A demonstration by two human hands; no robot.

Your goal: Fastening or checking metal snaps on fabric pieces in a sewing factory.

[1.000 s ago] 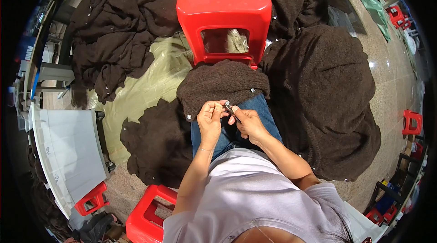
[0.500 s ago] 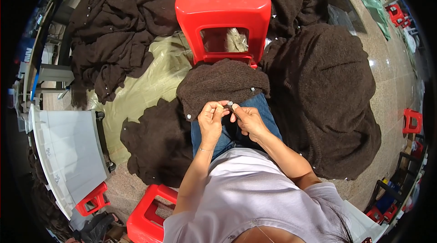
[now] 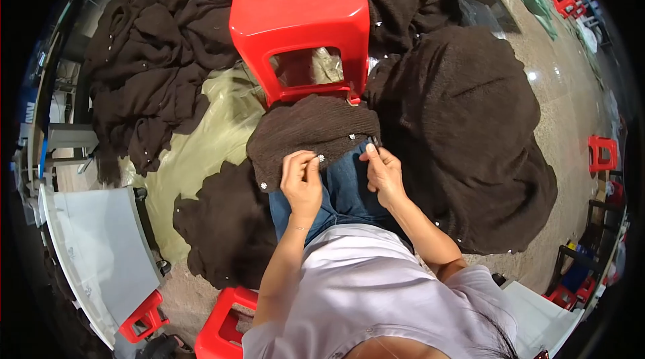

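A dark brown knitted garment lies folded over my jeans-clad lap, with shiny round buttons along its near edge. My left hand is closed on that edge, its fingers beside the middle button. One more button sits to the right, and another at the left corner. Off to the right of the garment, my right hand is closed with the thumb up. A small dark tool pokes out past its fingertips; most of it is hidden in the hand.
Ahead stands a red plastic stool. Brown knit piles surround me: one far left, a large one at right, one near left. Yellowish plastic sheeting covers some floor. A white bin is at left.
My right hand has drawn away from the button to the right, taking the small dark tool along. The left hand stays on the garment's edge. The whole view has shifted slightly.
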